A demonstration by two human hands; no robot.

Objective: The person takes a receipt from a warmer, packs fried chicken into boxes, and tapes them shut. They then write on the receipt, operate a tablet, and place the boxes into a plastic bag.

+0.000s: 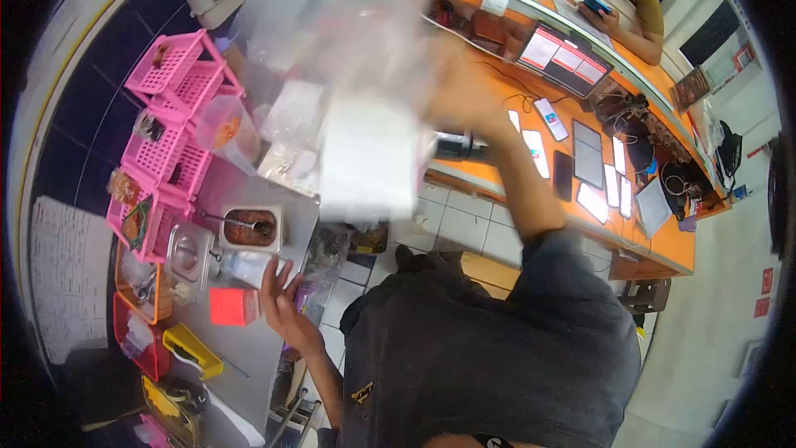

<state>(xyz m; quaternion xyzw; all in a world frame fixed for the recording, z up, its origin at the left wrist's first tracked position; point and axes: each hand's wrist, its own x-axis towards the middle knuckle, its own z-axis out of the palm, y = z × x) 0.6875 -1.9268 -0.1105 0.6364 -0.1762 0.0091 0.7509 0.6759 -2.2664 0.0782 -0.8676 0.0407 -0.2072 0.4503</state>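
Head view: the right hand is up high and blurred, gripping a clear plastic bag that hangs just left of it over the bench. The left hand lies open, fingers spread, on the bench edge. A clear bottle sits at its fingertips, a red box just beside, and a metal tub and pink baskets lie beyond.
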